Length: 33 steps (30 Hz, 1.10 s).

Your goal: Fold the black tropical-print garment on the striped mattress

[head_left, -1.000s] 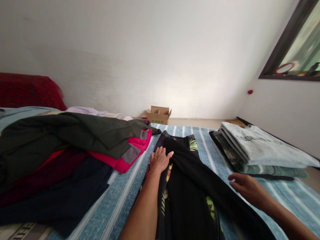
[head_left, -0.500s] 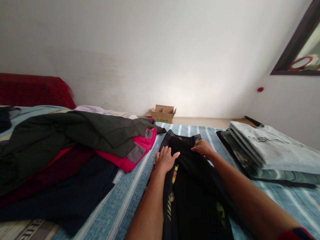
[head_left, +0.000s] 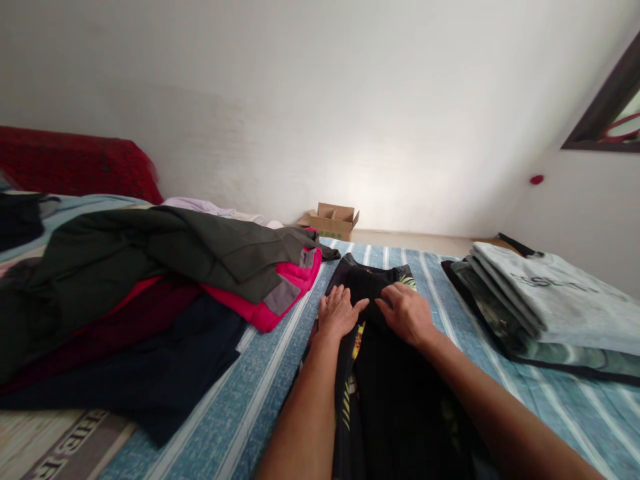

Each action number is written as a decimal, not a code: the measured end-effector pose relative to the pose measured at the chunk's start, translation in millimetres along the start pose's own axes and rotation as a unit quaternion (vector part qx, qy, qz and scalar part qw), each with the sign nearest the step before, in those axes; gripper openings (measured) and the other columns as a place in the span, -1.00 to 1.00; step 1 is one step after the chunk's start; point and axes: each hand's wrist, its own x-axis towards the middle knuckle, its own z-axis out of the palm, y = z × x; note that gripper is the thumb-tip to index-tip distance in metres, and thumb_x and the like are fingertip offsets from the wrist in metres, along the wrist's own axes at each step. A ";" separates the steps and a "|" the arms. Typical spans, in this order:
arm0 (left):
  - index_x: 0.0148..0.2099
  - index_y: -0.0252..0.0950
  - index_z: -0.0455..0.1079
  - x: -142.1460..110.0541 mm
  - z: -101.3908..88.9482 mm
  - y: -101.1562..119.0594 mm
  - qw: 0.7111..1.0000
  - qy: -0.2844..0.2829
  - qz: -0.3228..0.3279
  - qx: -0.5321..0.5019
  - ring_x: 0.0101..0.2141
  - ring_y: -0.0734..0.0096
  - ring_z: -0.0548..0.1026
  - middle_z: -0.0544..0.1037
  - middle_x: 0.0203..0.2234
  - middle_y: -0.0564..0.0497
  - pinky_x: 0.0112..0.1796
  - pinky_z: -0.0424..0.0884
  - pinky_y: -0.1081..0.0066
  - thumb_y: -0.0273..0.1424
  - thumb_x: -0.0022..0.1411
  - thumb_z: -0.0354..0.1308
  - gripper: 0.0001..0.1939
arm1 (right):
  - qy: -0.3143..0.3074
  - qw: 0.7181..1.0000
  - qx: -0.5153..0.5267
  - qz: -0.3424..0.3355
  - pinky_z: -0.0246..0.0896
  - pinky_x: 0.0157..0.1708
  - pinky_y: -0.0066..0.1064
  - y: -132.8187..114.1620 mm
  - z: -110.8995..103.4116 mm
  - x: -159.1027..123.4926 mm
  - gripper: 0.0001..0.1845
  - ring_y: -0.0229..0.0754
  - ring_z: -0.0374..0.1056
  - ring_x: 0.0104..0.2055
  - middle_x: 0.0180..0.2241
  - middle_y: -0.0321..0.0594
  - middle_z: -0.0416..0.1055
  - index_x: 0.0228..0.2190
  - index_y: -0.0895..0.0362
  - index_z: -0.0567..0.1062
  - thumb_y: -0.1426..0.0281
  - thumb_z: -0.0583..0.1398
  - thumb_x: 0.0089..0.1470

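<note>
Head view, looking along a bed with a blue striped sheet (head_left: 270, 380). We log both hands on a black garment (head_left: 400, 393), probably trousers with printed side panels, lying lengthwise at 12 o'clock, its waistband (head_left: 373, 280) at the far end.

The left grip (head_left: 340, 313) is open, palm down, with fingers spread flat on the cloth just below the waistband. The right grip (head_left: 405, 315) is also open, fingers lightly curved on the cloth just beside the left. We see no fabric pinched in either.

Latest change: the right grip has come in from the 3 o'clock side and now sits next to the left, so both hands rest on the garment's upper end.

At 10 o'clock, a dark green jacket (head_left: 190, 250) lies over a hot-pink garment (head_left: 295, 280) and a navy garment (head_left: 165, 353), close to the black garment but not touching it. At 2 o'clock, a folded grey T-shirt (head_left: 545, 287) tops a folded camouflage-print garment (head_left: 483, 300). A small open cardboard box (head_left: 333, 223) sits beyond the bed at 12 o'clock, against the wall.
</note>
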 end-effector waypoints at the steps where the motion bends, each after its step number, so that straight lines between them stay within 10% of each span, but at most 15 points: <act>1: 0.30 -0.41 0.04 0.2 0.3 0.1 1.000 0.001 0.001 0.000 0.29 0.14 -0.08 0.03 0.29 -0.18 0.19 -0.11 0.05 0.09 0.28 -0.36 -0.20 | -0.001 0.999 -0.015 -0.051 0.09 -0.23 -0.37 -6.5 -2.0 -8.9 -0.78 -0.11 0.29 -0.17 -0.26 -0.14 0.40 -0.31 0.11 0.44 0.26 0.06 0.19; 7: 0.29 -0.37 0.06 0.0 -0.7 0.9 1.000 0.001 0.000 0.004 0.28 0.14 -0.07 0.03 0.29 -0.18 0.19 -0.10 0.05 0.07 0.28 -0.35 -0.23 | -0.055 0.988 -0.103 -0.097 0.03 -0.30 -0.35 -12.7 2.2 -34.7 -0.82 -0.12 0.28 -0.24 -0.31 -0.14 0.39 -0.34 0.15 0.45 0.55 0.06 0.10; 20: 0.31 -0.37 0.03 -0.6 -2.6 1.2 1.000 -0.013 -0.002 0.011 0.29 0.14 -0.11 -0.01 0.30 -0.17 0.20 -0.13 0.08 0.08 0.27 -0.34 -0.22 | 0.041 0.988 -0.082 -0.127 -0.04 -0.33 -0.31 -7.3 8.7 -51.2 -0.84 -0.14 0.20 -0.34 -0.40 -0.20 0.35 -0.42 0.14 0.42 0.57 0.08 0.10; 33: 0.30 -0.34 0.05 1.4 -1.4 1.4 1.000 -0.008 -0.007 0.012 0.29 0.18 -0.09 0.02 0.30 -0.15 0.20 -0.13 0.10 0.03 0.28 -0.29 -0.28 | 0.029 0.966 -0.200 -0.163 0.08 -0.41 -0.28 -27.9 12.5 -41.5 -0.71 -0.08 0.24 -0.32 -0.33 -0.10 0.36 -0.07 0.26 0.36 0.57 0.02 0.17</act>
